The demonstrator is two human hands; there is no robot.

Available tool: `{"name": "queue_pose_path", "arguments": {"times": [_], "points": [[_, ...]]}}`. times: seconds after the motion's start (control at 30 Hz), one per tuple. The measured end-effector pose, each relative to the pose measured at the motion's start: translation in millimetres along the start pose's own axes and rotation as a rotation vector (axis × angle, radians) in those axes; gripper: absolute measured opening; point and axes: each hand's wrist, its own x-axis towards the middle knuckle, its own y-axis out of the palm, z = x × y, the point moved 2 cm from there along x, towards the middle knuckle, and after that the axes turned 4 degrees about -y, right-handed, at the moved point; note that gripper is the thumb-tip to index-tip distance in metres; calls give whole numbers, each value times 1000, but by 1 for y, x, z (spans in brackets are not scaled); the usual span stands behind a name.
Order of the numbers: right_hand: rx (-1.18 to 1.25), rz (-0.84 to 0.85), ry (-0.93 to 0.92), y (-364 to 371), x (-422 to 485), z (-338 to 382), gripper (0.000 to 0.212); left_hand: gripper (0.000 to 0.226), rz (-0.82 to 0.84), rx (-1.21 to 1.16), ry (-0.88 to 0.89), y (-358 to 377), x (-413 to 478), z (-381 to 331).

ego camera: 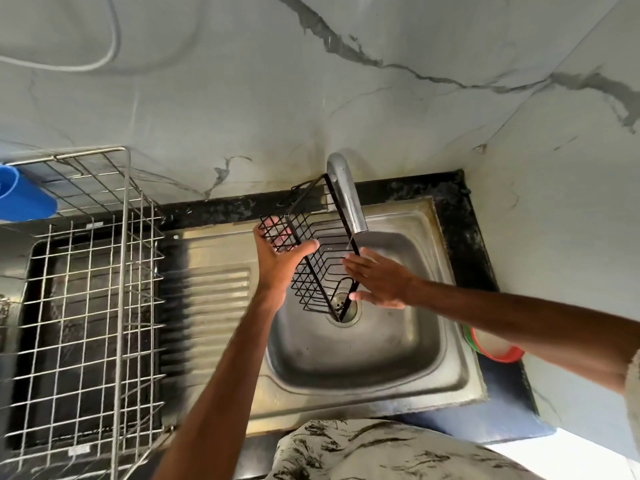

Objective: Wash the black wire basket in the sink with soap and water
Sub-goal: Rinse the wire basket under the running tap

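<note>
The black wire basket (317,261) hangs tilted over the steel sink (367,344), one end low above the drain (343,303), the other up by the tap (346,195). My left hand (280,261) grips its left side, thumb over the wire edge and fingers behind the mesh. My right hand (377,280) lies flat with straight fingers against the basket's right long edge. A thin stream of water seems to fall from the tap spout onto the basket.
A large steel wire dish rack (86,289) stands on the counter to the left, a blue cup (20,199) behind it. A red-and-green rimmed bowl (491,348) sits right of the sink. The ribbed drainboard (214,306) lies between rack and basin.
</note>
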Motion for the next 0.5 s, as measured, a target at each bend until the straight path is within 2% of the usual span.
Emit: {"name": "queue_pose_path", "arguments": {"times": [0.13, 0.2, 0.33, 0.5], "points": [[6, 35, 0, -12, 7, -20, 85, 108, -29, -58, -6, -1, 2, -5], [55, 76, 6, -12, 9, -22, 81, 113, -66, -88, -5, -3, 1, -4], [272, 63, 87, -18, 5, -3, 79, 87, -139, -181, -37, -2, -8, 6], [513, -4, 211, -8, -3, 27, 63, 71, -161, -256, -5, 3, -19, 15]]}}
